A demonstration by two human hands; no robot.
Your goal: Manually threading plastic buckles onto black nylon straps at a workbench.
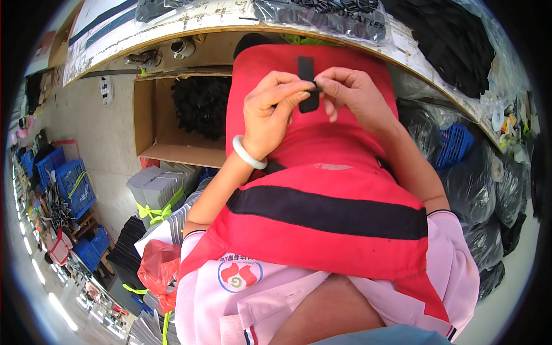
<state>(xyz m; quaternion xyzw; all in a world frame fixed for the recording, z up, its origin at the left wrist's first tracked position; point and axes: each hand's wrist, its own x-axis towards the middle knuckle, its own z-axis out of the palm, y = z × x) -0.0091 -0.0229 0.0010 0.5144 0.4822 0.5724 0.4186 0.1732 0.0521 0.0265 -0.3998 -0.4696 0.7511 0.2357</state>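
Observation:
Above my lap, on the red apron (333,146), I hold a short black strip (306,68) that looks like webbing. It runs roughly upright between my hands, its upper and lower ends showing. My left hand (270,109) pinches it at the middle from the left, thumb against the fingertips. From the right, my right hand (356,95) pinches at the same spot, its lower fingers loosely curled. A small dark bit lies between the fingertips, mostly hidden, and I cannot make out its kind.
To the left, a cardboard box (144,118) holds a pile of black pieces (198,106). The worn table edge (224,26) curves ahead, with black strips (445,43) at its right. Stacked grey sheets (152,187), black bags (474,181) and blue crates (75,187) stand around.

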